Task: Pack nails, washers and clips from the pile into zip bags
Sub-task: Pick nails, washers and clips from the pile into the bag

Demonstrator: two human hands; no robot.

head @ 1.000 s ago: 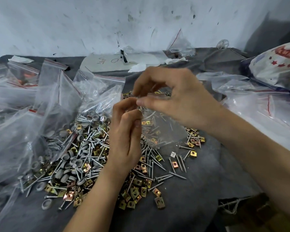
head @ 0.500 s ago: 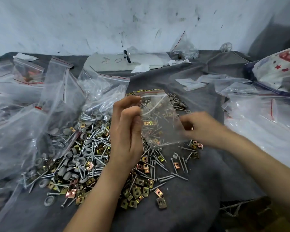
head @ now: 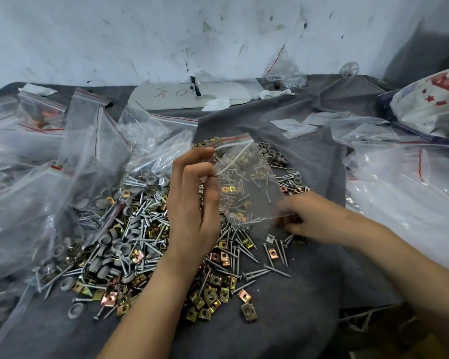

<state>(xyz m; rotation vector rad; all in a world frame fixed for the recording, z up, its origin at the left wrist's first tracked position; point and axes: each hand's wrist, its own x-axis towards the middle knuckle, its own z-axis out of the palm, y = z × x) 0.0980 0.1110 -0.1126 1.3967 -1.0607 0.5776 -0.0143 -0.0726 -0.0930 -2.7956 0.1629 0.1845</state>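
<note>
Filled bags (head: 36,203): slumped at left, against the pile.
Pile (head: 130,229): nails, grey washers and brass-coloured clips, spread on grey cloth.
Left hand (head: 192,203): zip bag pinched by its side edge.
Zip bag (head: 246,182): held above the pile, mouth uppermost. It is judged light, limp and slippery, and best gripped at the stiffer zip strip.
Right hand (head: 309,218): blurred at the bag's lower corner; its grasp cannot be told.

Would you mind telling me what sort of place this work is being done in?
Probably an informal hardware-packing bench: a pile of nails, washers and clips on a grey cloth, many clear zip bags around it, and a scuffed white wall behind.
</note>
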